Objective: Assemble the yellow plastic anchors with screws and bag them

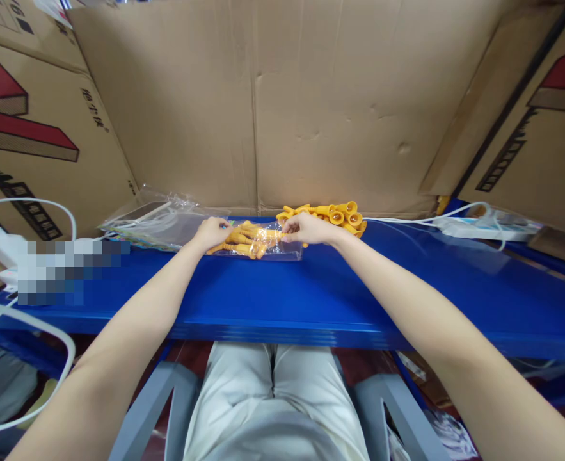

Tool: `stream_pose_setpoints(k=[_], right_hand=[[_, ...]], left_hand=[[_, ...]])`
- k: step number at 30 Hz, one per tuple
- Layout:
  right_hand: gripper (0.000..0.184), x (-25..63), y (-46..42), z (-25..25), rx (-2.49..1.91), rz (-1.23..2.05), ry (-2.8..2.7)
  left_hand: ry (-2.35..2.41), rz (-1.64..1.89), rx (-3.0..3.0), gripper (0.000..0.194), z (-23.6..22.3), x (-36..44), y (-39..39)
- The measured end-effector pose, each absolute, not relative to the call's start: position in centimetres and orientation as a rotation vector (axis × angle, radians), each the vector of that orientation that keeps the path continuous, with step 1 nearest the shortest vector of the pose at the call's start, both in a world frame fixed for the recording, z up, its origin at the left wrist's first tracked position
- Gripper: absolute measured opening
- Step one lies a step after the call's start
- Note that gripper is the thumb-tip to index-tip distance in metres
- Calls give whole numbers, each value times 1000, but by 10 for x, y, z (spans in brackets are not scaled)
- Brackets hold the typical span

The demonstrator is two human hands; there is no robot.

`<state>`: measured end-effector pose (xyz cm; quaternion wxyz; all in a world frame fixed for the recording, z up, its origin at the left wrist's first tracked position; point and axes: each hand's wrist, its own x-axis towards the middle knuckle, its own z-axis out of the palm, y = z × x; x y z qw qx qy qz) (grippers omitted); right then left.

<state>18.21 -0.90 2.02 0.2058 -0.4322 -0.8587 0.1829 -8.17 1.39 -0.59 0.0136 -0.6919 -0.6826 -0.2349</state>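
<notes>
A clear plastic bag (294, 251) lies on the blue table, with several yellow trumpet-shaped plastic pieces (244, 238) in it. At its left end my left hand (211, 233) is closed on the bag, its fingertips partly hidden. From the other side, my right hand (310, 228) pinches the end of a yellow piece at the bag's right part; whether the film is between the fingers too is unclear. Just behind and right of this hand is a pile of loose yellow pieces (336, 218), several with flared, hollow ends facing me.
Flat clear bags (167, 224) are stacked left of my left hand. Cardboard (320, 115) walls the back of the blue table (263, 298). White cables and a power strip (488, 227) lie at right; a white charger (4, 246) with a cable stands at left.
</notes>
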Motion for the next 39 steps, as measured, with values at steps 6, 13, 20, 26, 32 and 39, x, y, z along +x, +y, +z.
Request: stream_pose_setpoints(k=[6,13,20,26,32,39], right_hand=[[2,161,-10,-3,-1166,548,-2224],[7,154,-11,-9,-1124,945,-1909],[8,154,-10,-5,-1074,1219,-1622],[8,153,-15,0,-1324,1008,-1631],[12,157,-19,2,-1384,1324,-1782],[13,151,-19,2,-1176,1528,-1485]], left_hand=[[-2121,-746,-2185,34,-4,-79,12],[-2198,-856,-2193,64,-3,-78,11],[-2202,-752,-2147,61,-1,-71,6],[-2037,-861,-2244,51,0,-71,3],[-1548,-1070,-2697,34,11,-66,-6],[-1444,-1058,-2699,17,12,-50,-10]])
